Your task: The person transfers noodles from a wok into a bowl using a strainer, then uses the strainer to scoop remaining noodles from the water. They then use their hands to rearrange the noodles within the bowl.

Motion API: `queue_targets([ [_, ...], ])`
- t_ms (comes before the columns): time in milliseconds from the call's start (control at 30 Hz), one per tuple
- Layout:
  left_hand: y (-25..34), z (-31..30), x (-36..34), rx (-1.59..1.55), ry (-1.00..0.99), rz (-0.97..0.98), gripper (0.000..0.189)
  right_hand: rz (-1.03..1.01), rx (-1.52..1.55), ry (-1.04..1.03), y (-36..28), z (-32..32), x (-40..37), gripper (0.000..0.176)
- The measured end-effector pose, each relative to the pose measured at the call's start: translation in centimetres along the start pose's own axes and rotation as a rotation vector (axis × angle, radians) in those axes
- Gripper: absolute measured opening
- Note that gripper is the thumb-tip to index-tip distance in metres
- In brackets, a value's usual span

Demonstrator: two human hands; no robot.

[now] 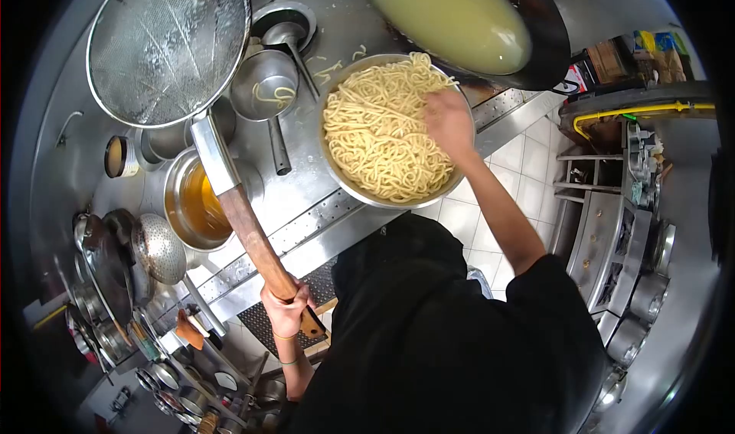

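My left hand [283, 308] is wrapped round the wooden handle of a large mesh strainer [164, 47], held up over the left of the steel counter. Its round mesh looks wet and holds no noodles. Over at the right, my right hand [450, 124] is at the edge of a heap of yellow noodles [383, 132], apparently touching them. Motion blurs its fingers, so their grip does not show. The noodles fill a wide metal bowl [360, 197] on the counter's front edge. A wok [550, 21] of cloudy yellowish liquid stands just beyond the bowl.
A ladle [264, 89] with a few noodle strands lies left of the bowl. A pot [172, 204] of amber liquid and an opened can [119, 157] stand further left. Stray noodles lie on the counter [306, 193]. A perforated skimmer [159, 249] hangs among utensils at lower left.
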State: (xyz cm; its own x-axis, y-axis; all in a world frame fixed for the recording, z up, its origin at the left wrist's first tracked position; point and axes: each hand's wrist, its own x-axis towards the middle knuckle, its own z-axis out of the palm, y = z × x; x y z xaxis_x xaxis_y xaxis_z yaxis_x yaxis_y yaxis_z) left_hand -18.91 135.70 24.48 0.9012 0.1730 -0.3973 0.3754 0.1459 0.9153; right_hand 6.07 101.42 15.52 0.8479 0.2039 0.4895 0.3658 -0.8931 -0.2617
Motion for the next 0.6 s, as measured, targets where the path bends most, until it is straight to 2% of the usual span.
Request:
queue_targets([
  [33,0.1,0.7,0.0,0.006,0.0,0.006,0.012,0.117,-0.233,0.122,2.7,-1.4,-1.5,0.032],
  [100,0.4,2.0,-0.2,-0.039,0.009,-0.003,0.012,0.443,-0.402,-0.017,7.3,-2.2,-4.5,0.033],
  [133,0.0,2.4,-0.3,-0.025,-0.005,0.016,0.012,0.468,-0.39,-0.006,9.6,-1.6,-6.1,0.033],
  [200,-1.2,2.8,-0.3,-0.027,-0.025,0.057,0.012,0.642,0.114,-0.261,13.5,0.2,-8.4,0.035],
  [233,-1.1,3.1,-0.3,-0.058,-0.033,0.088,0.012,0.668,0.13,-0.241,13.9,0.2,-8.6,0.035],
  [333,0.0,5.3,-0.2,-0.119,-0.041,0.088,0.013,0.752,0.346,-0.36,14.1,-0.1,-9.1,0.035],
  [367,0.5,6.1,-0.2,-0.17,-0.048,0.116,0.014,0.775,0.362,-0.346,14.3,0.4,-9.6,0.035],
  [467,1.4,8.0,-0.4,-0.119,-0.042,0.126,0.015,0.988,0.85,-0.241,13.8,0.6,-10.8,0.038],
  [567,2.5,9.8,-1.0,-0.117,-0.061,0.164,0.015,0.959,0.941,-0.186,12.1,-0.6,-10.8,0.035],
  [600,2.7,10.2,-1.3,-0.115,-0.063,0.165,0.015,0.942,1.075,-0.137,13.1,2.5,-12.4,0.031],
])
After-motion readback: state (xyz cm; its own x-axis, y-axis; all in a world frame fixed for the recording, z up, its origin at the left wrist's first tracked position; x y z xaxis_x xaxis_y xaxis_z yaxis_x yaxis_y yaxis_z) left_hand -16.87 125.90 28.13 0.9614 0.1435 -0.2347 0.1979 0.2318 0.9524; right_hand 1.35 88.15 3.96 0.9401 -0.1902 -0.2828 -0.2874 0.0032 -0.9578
